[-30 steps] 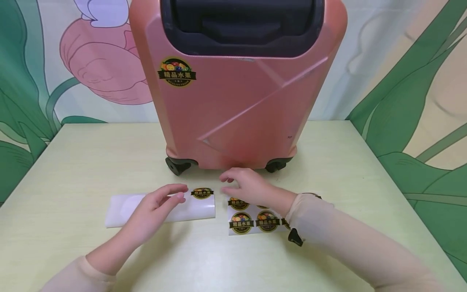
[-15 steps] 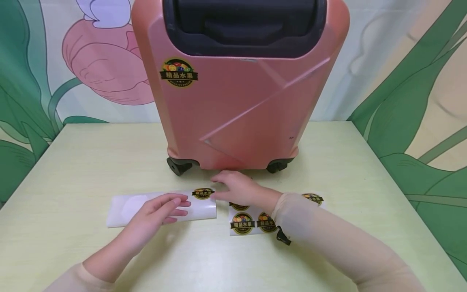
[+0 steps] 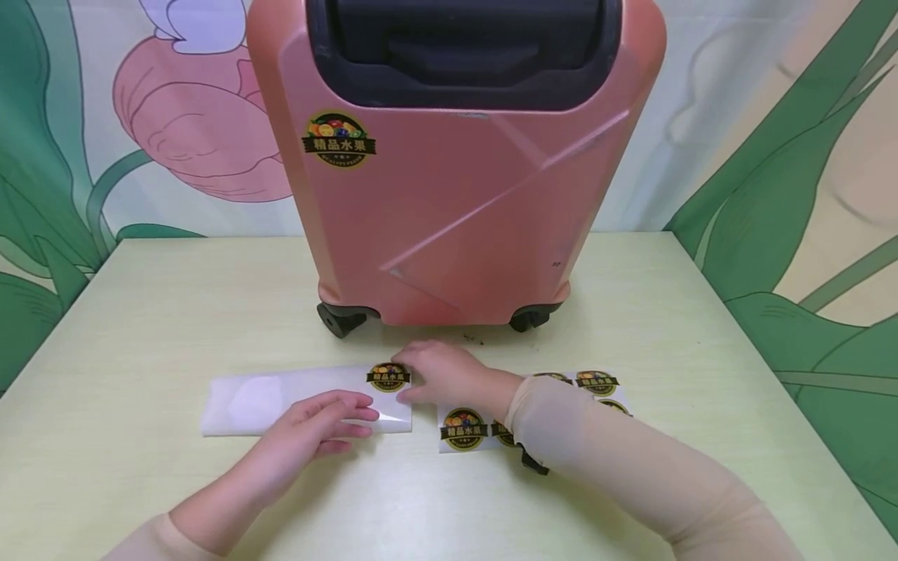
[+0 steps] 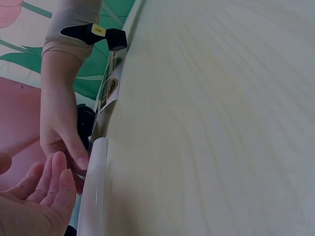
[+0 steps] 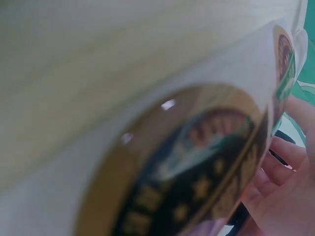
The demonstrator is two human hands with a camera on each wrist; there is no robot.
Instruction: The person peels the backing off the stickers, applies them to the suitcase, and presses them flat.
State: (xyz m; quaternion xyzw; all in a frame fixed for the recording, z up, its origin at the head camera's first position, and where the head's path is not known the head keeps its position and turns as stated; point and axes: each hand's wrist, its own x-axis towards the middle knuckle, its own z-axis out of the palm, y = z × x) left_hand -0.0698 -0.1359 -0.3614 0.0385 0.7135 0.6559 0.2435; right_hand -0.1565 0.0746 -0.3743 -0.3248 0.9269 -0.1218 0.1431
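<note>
A white folded strip of backing paper (image 3: 316, 382) lies on the table, with one round fruit sticker (image 3: 388, 377) at its right end. My left hand (image 3: 305, 432) hovers by the strip's near edge, fingers loosely bent and nothing in them. At the strip's right end is my right hand (image 3: 449, 380), thumb and fingers parted beside the sticker. Whether its fingertips touch the paper cannot be told. Under the right forearm lies a sheet of matching stickers (image 3: 446, 447), partly covered. In the left wrist view, the right hand's fingers (image 4: 81, 160) point down near the strip's end (image 4: 93, 191).
A pink suitcase (image 3: 449, 187) with black wheels stands upright behind the hands. One fruit sticker (image 3: 340, 140) is on its upper left face. The pale table (image 3: 140, 312) extends to both sides, and a printed leaf-patterned cloth (image 3: 793, 234) hangs behind.
My right hand has moved left and slightly nearer, from above the sheet to the strip's right end. My left hand has shifted slightly right and down, its fingers spreading apart.
</note>
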